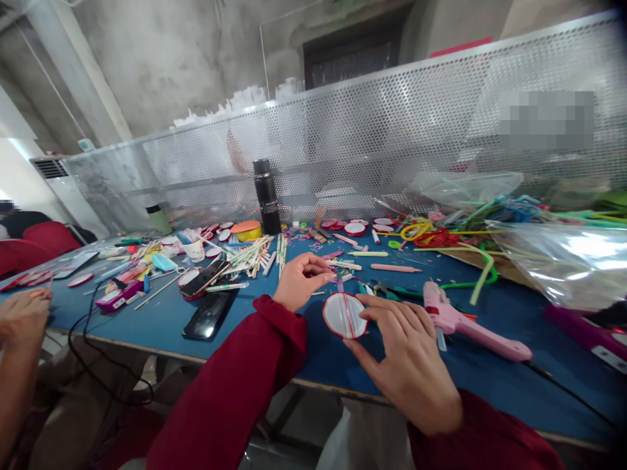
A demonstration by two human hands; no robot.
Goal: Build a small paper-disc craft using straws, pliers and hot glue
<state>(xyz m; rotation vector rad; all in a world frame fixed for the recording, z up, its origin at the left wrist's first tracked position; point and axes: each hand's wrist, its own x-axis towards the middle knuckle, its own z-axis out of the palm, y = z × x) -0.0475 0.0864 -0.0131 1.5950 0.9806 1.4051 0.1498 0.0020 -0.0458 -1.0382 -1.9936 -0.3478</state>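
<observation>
White disc (332, 316) with red rim over blue table (317, 359), between hands. Right hand (409, 356) pinching it: thumb at six o'clock, fingertips around two. Left hand (304, 279) beyond disc's twelve o'clock, thumb and fingers close together; cannot tell if pinching strip (348, 314). Done: strip laid across disc, roughly twelve to six. Possibly left: securing strip; bond unreadable. Glue gun (467, 328) unheld, three o'clock. Disc underside hidden; strip's far end hard to make out.
</observation>
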